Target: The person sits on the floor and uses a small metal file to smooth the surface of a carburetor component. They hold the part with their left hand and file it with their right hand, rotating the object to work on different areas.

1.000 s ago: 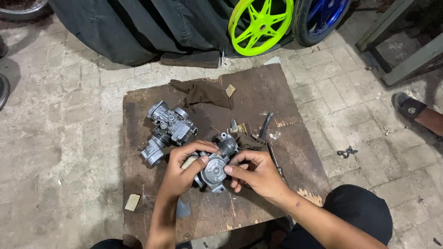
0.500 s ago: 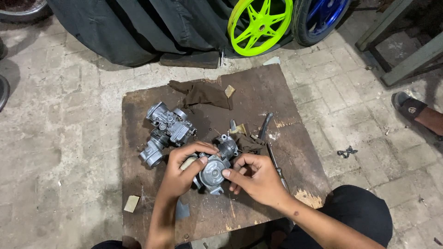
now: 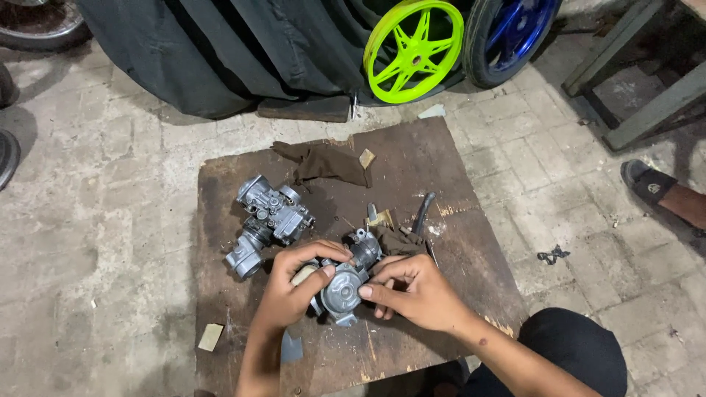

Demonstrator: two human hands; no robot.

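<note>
both hands remain on the grey cast-metal carburetor (image 3: 342, 288), unmoved at the dark wooden worktop's (image 3: 456, 242) 6 o'clock edge. left hand (image 3: 294, 290) grip closed around it; right hand (image 3: 415, 290) fingertips now pinch its round cover.

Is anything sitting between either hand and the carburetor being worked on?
Nothing visible. The left hand and right hand both already grip the carburetor directly. The second carburetor and brown rag lie apart, farther up the board.
</note>
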